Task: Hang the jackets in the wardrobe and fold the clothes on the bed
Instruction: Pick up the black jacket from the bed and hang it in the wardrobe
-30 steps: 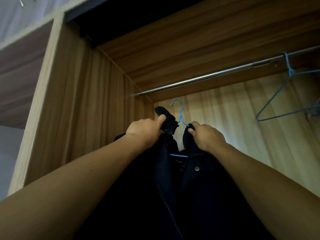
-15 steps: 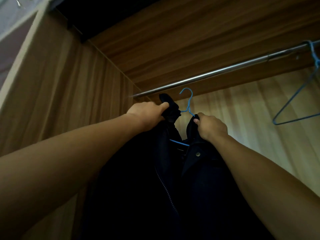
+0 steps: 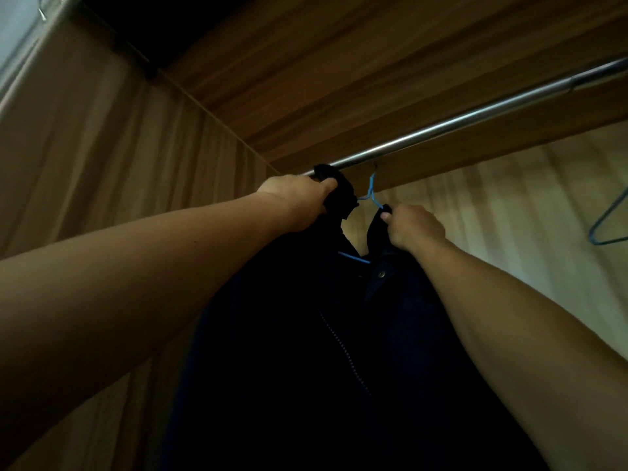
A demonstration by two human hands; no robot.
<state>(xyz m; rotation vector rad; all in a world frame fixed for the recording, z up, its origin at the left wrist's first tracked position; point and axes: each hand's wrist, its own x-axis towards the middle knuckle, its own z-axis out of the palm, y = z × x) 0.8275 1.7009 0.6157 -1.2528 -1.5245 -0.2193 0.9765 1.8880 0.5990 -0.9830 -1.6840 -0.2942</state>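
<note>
Jacket position: the dark navy zip-front jacket (image 3: 339,334) hangs on a thin blue wire hanger (image 3: 371,188) inside the wood-grain wardrobe (image 3: 102,164), directly below the polished metal rail (image 3: 475,120).

Grip: the left hand (image 3: 299,202) has its fingers curled tight round the left collar, at 9 o'clock from the hanger neck. The right hand (image 3: 413,226) pinches the right collar between thumb and curled fingers, at 4 o'clock from the neck.

Critical relation: the rail's long axis runs from 8 o'clock to 2 o'clock across the view. The hanger hook stands at 12 o'clock from the gap between the hands, and its tip meets the rail's lower edge. Whether the hook is seated over the rail cannot be determined from this view. The left hand is the higher and lies nearer the rail.

Judgement: seating requires the hook to clear the rail top before the load is released.

Other item: a second blue wire hanger (image 3: 608,226) hangs at 3 o'clock, well apart.
</note>
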